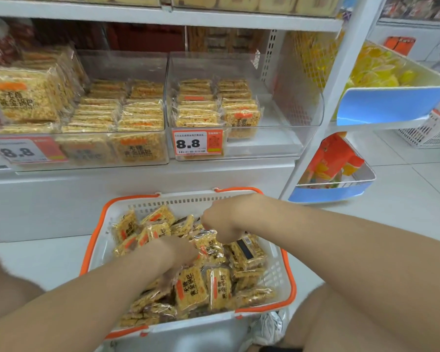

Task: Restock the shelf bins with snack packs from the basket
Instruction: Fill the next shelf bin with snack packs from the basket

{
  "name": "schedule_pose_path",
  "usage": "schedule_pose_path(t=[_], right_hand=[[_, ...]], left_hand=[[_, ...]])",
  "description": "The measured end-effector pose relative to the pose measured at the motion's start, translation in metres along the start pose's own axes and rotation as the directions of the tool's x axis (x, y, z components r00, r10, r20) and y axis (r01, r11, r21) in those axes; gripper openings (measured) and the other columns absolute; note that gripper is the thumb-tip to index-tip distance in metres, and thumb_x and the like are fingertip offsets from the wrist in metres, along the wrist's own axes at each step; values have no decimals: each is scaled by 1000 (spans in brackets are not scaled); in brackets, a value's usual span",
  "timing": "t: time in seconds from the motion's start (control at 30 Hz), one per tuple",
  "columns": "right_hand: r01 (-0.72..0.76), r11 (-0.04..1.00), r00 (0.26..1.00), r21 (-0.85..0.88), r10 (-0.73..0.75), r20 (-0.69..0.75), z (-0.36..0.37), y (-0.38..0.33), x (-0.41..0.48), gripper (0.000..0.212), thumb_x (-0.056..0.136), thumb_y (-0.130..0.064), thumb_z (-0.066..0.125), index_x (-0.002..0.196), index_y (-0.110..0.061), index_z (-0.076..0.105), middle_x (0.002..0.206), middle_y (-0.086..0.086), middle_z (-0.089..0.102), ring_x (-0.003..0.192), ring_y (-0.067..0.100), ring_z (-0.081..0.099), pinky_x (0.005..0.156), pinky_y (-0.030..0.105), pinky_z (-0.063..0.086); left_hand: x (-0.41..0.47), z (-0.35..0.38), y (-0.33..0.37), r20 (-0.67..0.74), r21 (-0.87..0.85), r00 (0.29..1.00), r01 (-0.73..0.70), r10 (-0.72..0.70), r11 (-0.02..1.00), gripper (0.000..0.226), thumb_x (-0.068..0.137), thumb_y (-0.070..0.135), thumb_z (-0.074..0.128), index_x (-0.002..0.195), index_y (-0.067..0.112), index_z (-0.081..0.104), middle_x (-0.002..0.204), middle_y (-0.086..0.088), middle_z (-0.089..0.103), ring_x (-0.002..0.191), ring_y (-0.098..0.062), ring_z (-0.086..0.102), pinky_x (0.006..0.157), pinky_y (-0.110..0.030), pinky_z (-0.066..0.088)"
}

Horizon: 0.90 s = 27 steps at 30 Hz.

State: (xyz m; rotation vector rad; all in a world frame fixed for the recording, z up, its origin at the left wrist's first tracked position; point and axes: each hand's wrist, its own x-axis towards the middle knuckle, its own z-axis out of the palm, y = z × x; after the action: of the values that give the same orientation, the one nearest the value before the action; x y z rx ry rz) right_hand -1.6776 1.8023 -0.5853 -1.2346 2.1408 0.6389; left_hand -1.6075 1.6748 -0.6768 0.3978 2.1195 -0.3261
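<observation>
Head view: left hand (179,252), right hand (220,224) among snack packs (191,290), each grip hidden, unclear.

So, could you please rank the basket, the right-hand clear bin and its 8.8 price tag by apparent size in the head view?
Largest: basket, though nearness to the camera helps.
Next: right-hand clear bin.
Smallest: 8.8 price tag, clearly.

basket (95,237): white, orange rim, floor | snack packs (191,285): heaped inside | shelf bins (277,139): part-filled
</observation>
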Motion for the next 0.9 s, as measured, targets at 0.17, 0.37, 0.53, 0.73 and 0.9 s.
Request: schedule_pose_path(t=[0.17,0.37,0.53,0.73,0.9], right_hand=[[3,1000,1000,-26,-3,6,-10,-3,-1,29,99,-11,48,124,-12,64,117,8,67,99,28,69,66,34,49],[-13,994,993,112,26,-116,-35,15,-21,33,96,-16,67,127,-18,58,112,2,64,101,27,66,73,36,54],[118,913,955,390,3,-297,-52,35,-39,46,98,-19,68,131,-26,38,121,5,40,100,28,58,87,44,50],[146,908,940,392,-4,-340,-58,46,-52,16,107,-26,58,93,-24,50,98,0,56,85,15,53,73,31,43],[37,886,938,463,130,-323,-58,49,-56,30,109,-26,53,108,2,63,103,18,69,92,32,62,78,42,47]], left_hand=[[-8,-1,-18,-148,-360,989,-65,12,931,95,78,25,91,152,23,31,135,1,58,113,-23,60,97,-38,57],[-43,-42,-55,-366,-754,931,-289,-11,589,62,67,28,94,120,26,61,117,-3,68,104,-24,69,91,-39,58],[-57,-54,-75,-477,-867,875,-455,78,-203,69,76,32,80,136,4,61,123,-11,66,109,-28,62,98,-44,52],[-69,-64,-72,-543,-824,829,-495,133,-276,62,86,42,81,140,13,67,133,-22,58,115,-31,53,117,-59,37],[-81,-73,-62,-532,-815,833,-552,-153,-174,25,103,34,61,102,12,73,79,-1,69,65,-13,62,65,-34,55]])
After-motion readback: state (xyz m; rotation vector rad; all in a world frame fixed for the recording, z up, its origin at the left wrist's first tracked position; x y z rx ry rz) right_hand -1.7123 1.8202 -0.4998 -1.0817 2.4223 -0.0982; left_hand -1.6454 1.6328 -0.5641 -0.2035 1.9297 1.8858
